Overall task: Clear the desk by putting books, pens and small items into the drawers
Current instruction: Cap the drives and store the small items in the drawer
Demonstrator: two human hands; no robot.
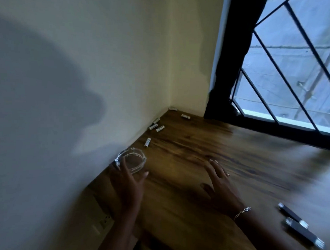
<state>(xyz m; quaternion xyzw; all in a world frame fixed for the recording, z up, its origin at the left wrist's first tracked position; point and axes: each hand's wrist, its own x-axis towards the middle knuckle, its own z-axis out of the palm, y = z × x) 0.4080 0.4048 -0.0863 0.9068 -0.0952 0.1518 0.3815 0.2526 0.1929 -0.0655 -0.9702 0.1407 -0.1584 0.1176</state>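
A round clear glass dish (pixel 135 157) stands on the wooden desk (pixel 197 143) beside the left wall. My left hand (pixel 128 183) reaches to its near rim with spread fingers, one finger lying over the glass and the thumb out to the right. My right hand (pixel 220 182) hovers flat over the desk's middle, fingers straight, holding nothing. Several small white batteries lie along the wall: one (pixel 147 142) just beyond the dish, a cluster (pixel 156 126) farther back, and one (pixel 185 116) near the corner. Two dark slim sticks (pixel 290 214) (pixel 303 234) lie at the right.
The wall runs along the desk's left edge, with a socket plate (pixel 105 221) low by my left forearm. A black-framed barred window (pixel 295 73) closes the far right side. The picture is blurred by motion.
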